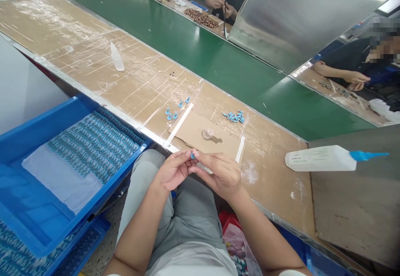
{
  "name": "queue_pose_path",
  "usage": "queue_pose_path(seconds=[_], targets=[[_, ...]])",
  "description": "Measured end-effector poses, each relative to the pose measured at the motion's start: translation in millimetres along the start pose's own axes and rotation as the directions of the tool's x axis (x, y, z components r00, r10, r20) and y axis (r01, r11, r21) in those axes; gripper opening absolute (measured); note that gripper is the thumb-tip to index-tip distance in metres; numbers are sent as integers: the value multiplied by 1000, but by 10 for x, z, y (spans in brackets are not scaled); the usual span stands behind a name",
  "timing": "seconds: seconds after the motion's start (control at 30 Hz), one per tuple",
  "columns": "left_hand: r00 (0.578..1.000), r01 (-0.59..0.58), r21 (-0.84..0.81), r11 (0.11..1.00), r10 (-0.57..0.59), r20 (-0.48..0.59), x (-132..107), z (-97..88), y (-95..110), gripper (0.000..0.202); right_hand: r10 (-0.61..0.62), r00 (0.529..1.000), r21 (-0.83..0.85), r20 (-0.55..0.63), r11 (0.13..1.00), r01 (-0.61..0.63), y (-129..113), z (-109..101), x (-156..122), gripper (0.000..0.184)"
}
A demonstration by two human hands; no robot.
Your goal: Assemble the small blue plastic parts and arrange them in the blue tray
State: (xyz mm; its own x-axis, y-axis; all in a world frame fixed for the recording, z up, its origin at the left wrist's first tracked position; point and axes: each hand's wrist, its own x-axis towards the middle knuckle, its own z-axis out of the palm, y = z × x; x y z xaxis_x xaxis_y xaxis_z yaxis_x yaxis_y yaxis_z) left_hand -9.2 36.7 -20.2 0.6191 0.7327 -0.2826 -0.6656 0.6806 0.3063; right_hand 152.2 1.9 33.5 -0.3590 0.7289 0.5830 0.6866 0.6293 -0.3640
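Observation:
My left hand (172, 170) and my right hand (221, 171) meet at the table's front edge, above my lap. Between their fingertips they pinch one small blue piece (193, 155), mostly covered by the fingers. Just beyond lies a cardboard sheet (187, 128) taped to the table, bearing a small clear cup (208, 133) beside a wet-looking dark patch. Several blue pieces with round bases (175, 115) stand to the left of the cardboard. Behind it is a heap of small blue and dark parts (234, 117).
A white bottle with a blue nozzle (321, 158) lies at the right; a smaller squeeze bottle (116, 57) lies at the left. A blue crate (37, 234) with rows of small parts sits left of my legs. Beyond the green belt (175, 30), two people handle small parts.

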Motion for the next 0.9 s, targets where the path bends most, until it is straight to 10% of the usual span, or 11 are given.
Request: queue_pose_path(seconds=[0.23,0.43,0.9], targets=[[998,3,-109,994,-11,-67,-9,-33,68,13,299,893,-173,-337,912,-371,988,-116,239,24],[993,-9,-109,994,-3,-116,-8,-8,77,14,523,853,-426,-11,769,-477,2216,-118,380,32],[988,-131,-58,990,125,-94,41,-1,49,20,459,878,-376,137,844,-383,2403,-53,320,28]])
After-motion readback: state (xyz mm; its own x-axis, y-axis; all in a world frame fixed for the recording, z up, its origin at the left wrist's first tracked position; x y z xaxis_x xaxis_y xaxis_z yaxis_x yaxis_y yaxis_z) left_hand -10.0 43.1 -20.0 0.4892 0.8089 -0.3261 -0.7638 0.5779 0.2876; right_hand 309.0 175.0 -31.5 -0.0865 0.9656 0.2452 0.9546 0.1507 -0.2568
